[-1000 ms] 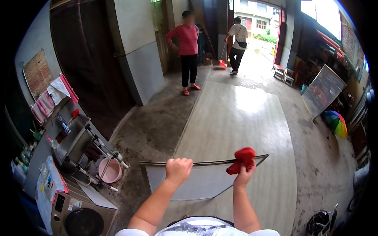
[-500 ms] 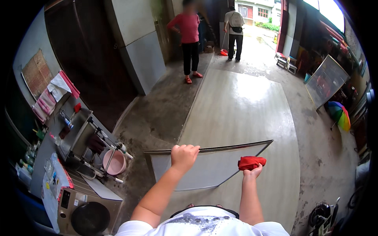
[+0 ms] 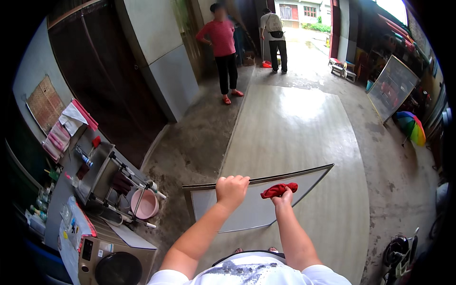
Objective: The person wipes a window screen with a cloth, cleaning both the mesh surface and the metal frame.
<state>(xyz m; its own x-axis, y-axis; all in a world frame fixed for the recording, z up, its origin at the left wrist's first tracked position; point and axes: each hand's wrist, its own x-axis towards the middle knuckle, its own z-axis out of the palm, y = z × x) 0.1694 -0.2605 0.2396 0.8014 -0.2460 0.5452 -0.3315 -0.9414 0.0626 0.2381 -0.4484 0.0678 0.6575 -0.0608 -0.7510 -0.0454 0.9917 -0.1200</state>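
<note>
A large framed panel (image 3: 254,209) stands upright in front of me, pale grey-white inside a dark metal edge. It looks like a window screen, though its mesh cannot be made out. My left hand (image 3: 232,194) is wrapped over the panel's top edge, left of the middle. In my right hand (image 3: 283,198) is a bunched red cloth (image 3: 273,191), held in front of the panel's right half. Whether the cloth touches the panel I cannot tell.
On the left are a washing machine (image 3: 118,268), a sink (image 3: 97,164) and a pink basin (image 3: 145,204). A person in a striped top (image 3: 222,40) stands ahead; another (image 3: 275,35) stands by the doorway. Another framed panel (image 3: 392,90) and a rainbow umbrella (image 3: 412,127) are on the right.
My right hand has moved left with the red cloth, from beside the panel's right edge to in front of its face. My left hand keeps its hold on the top edge.
</note>
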